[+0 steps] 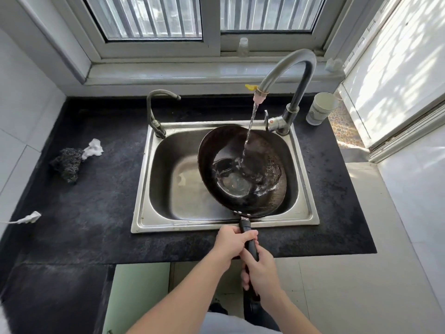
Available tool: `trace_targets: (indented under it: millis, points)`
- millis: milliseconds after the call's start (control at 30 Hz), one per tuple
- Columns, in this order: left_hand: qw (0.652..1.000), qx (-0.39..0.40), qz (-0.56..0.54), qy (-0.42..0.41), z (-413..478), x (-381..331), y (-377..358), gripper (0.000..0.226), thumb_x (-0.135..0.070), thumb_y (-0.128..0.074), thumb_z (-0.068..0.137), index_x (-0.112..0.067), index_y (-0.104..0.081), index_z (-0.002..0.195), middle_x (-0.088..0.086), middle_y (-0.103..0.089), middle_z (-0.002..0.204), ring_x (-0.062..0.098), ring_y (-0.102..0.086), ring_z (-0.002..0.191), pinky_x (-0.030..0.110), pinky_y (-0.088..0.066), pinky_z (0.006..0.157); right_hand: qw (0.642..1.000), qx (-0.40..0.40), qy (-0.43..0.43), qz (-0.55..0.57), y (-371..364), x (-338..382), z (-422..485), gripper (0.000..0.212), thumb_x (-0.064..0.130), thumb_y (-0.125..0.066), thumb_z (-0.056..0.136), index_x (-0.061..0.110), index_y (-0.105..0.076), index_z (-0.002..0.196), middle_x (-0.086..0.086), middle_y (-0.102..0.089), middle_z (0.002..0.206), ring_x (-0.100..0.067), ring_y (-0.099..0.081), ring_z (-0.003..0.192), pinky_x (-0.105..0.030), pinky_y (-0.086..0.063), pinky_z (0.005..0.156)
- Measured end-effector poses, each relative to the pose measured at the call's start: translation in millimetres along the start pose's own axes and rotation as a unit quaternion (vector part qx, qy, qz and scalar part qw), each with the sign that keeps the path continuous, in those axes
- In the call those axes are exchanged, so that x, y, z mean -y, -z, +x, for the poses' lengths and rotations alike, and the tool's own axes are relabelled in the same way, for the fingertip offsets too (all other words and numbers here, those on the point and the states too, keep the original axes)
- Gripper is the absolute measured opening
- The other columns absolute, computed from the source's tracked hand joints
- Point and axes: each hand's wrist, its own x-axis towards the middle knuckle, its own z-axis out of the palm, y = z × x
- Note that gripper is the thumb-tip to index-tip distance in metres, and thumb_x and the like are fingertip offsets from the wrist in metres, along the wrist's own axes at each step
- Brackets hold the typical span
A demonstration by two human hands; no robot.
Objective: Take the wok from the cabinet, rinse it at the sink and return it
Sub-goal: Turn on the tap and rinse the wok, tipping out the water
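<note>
1. Two hands are clamped on the wok's long black handle [246, 227], one ahead of the other. The left hand [234, 241] is the forward one, just short of the sink's front rim, knuckles up and fingers wrapped over the top of the handle.
2. The right hand [261, 273] grips the same handle further back, toward the person's body. It sits right behind the left hand, with its fingers curled round the underside. Both bare forearms come up from the bottom of the view and meet at the handle.
3. The wok [240, 150] is held over the right half of the steel sink [144, 179]. Its far rim is close to the faucet's base, and the handle passes out over the front rim. It looks tipped rather than level. Whether it rests on the basin I cannot tell.
4. Its metal is dark and blackened, with brownish mottling up the right inner wall and pale rivets where the handle joins.
5. Water [249, 131] falls in a thin stream from the pink nozzle of the tall gooseneck faucet [289, 66] into the bowl. It splashes and pools clear at the bottom.
6. Around it lies a black countertop [84, 213]. A smaller curved tap [154, 109] stands at the sink's back left corner and a paper cup [320, 108] to the right of the faucet. A dark steel-wool scourer [67, 165] lies well off to the left, touching a crumpled white scrap [92, 147].
</note>
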Motion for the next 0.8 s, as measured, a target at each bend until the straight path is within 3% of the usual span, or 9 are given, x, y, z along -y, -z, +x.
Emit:
trace_targets:
  millis: [100,233,433,633,800]
  points:
    - [0.999,0.016,-0.034,0.006,-1,1,3,0.016,-0.02,-0.073,0.087,-0.005,-0.076,0.093,0.009,-0.079,0.09,0.021,-0.076,0.087,0.033,-0.061,0.082,0.999,-0.016,0.012,-0.026,-4,-1,-1,0.013,0.015,-0.055,0.1,0.006,-0.061,0.094,0.0,-0.057,0.049,-0.017,-0.05,0.035,-0.028,-0.045,0.037]
    - [0.993,0.058,-0.102,0.023,-5,3,8,0.022,-0.012,-0.065,0.094,0.006,-0.07,0.105,0.017,-0.076,0.102,0.022,-0.074,0.088,0.026,-0.06,0.072,0.997,-0.036,0.022,-0.066,-12,-2,-4,0.01,0.019,-0.059,0.097,0.011,-0.061,0.091,-0.002,-0.059,0.051,-0.02,-0.053,0.037,-0.027,-0.043,0.036]
    - [0.986,0.091,-0.138,0.034,-7,10,8,0.022,-0.01,-0.059,0.097,0.007,-0.068,0.108,0.018,-0.073,0.103,0.021,-0.073,0.088,0.026,-0.06,0.075,0.989,-0.044,0.043,-0.131,-5,-10,-7,0.01,0.021,-0.061,0.095,0.013,-0.06,0.091,-0.007,-0.062,0.057,-0.014,-0.054,0.035,-0.026,-0.044,0.035]
    - [0.986,0.092,-0.138,0.017,-6,24,3,0.021,-0.015,-0.063,0.096,0.001,-0.071,0.105,0.015,-0.077,0.1,0.027,-0.072,0.099,0.043,-0.052,0.102,0.974,-0.046,0.063,-0.212,5,-30,0,0.008,0.027,-0.06,0.092,0.026,-0.059,0.099,-0.001,-0.067,0.069,-0.014,-0.06,0.043,-0.031,-0.05,0.041]
    - [0.991,0.056,-0.119,0.006,-3,21,-2,0.021,-0.01,-0.07,0.09,0.005,-0.071,0.104,0.019,-0.077,0.098,0.028,-0.074,0.094,0.039,-0.058,0.091,0.982,-0.013,0.058,-0.182,14,-25,2,0.005,0.025,-0.059,0.095,0.022,-0.06,0.099,-0.001,-0.064,0.06,-0.017,-0.057,0.039,-0.031,-0.048,0.039]
